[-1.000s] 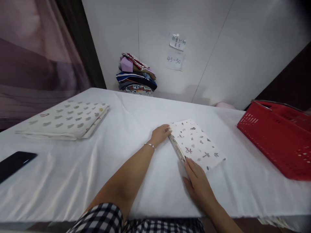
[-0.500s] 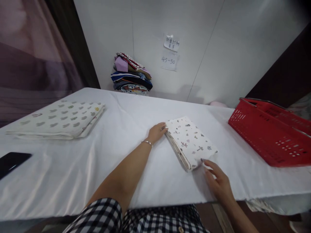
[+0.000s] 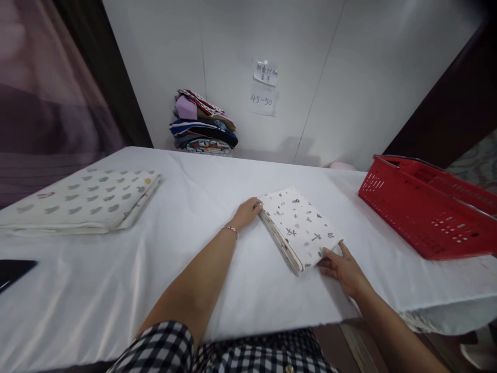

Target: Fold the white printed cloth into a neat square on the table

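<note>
A: We note the folded printed cloth (image 3: 298,228) lies flat on the white table cover (image 3: 202,259), mid-table, right of centre. Left hand (image 3: 245,213) rests against its far corner; right hand (image 3: 344,267) touches its near corner. We judge this two-corner contact squares the fold.

B: Finger state?

A: Both sets lie loosely extended; neither closes round the cloth. The fingertips at the corners are partly hidden.

B: Limits of view?

A: The red basket (image 3: 427,207) and black phone (image 3: 13,270) are cut off at the frame edges. The wall notes (image 3: 264,88) above the stacked fabrics (image 3: 202,129) are mostly illegible.
</note>
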`<control>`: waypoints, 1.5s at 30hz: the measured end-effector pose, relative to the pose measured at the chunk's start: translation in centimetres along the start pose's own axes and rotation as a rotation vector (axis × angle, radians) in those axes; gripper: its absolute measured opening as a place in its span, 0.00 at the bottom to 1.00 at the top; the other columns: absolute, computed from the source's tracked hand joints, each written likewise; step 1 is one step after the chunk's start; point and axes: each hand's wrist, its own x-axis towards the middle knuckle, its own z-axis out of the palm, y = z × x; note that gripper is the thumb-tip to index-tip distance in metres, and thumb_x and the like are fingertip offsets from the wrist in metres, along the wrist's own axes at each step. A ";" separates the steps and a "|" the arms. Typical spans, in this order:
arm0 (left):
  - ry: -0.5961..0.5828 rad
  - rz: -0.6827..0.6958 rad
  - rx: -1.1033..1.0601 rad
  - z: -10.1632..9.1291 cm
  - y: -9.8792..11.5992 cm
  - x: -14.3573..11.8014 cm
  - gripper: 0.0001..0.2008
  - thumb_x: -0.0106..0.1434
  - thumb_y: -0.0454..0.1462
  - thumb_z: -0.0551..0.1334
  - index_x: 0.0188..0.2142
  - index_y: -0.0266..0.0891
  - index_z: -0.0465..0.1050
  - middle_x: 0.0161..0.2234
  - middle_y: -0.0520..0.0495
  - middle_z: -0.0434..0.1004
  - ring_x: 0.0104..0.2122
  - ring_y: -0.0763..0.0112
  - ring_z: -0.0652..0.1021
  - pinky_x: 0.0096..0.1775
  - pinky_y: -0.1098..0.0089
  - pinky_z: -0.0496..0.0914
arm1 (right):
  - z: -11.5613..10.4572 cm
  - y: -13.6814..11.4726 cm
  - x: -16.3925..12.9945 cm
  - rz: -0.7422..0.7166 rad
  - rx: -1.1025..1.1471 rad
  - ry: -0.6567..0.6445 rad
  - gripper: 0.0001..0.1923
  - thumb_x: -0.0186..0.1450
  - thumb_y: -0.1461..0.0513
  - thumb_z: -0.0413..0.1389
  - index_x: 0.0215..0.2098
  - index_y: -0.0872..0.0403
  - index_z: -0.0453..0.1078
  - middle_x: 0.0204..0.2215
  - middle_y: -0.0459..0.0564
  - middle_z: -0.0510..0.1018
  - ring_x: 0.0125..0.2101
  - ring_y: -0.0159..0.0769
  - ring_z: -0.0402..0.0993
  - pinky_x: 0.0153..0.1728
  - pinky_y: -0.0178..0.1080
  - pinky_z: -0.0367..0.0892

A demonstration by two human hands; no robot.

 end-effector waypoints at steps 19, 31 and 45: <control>-0.153 -0.090 -0.138 -1.7 1.5 -0.9 0.07 0.55 0.40 0.59 0.29 0.41 0.73 0.36 0.50 0.73 0.33 0.71 0.73 0.35 0.71 0.69 | -3.8 -3.1 10.2 -0.455 -0.898 0.321 0.27 0.56 0.59 0.55 0.54 0.58 0.64 0.45 0.58 0.73 0.40 0.42 0.72 0.44 0.47 0.66; -0.134 0.139 -0.025 -1.4 2.7 -1.1 0.12 0.54 0.34 0.60 0.39 0.46 0.76 0.49 0.49 0.67 0.50 0.64 0.67 0.49 0.66 0.66 | 2.6 -2.1 3.5 -1.050 -1.042 -0.080 0.14 0.64 0.59 0.47 0.42 0.52 0.73 0.42 0.52 0.75 0.44 0.41 0.69 0.46 0.46 0.63; -0.143 0.260 0.131 -0.8 2.9 -1.3 0.10 0.58 0.35 0.58 0.37 0.45 0.75 0.42 0.49 0.74 0.48 0.64 0.69 0.49 0.63 0.65 | 3.4 -1.0 3.5 -1.014 -1.118 -0.047 0.15 0.66 0.60 0.45 0.44 0.52 0.72 0.43 0.51 0.74 0.44 0.42 0.67 0.44 0.44 0.64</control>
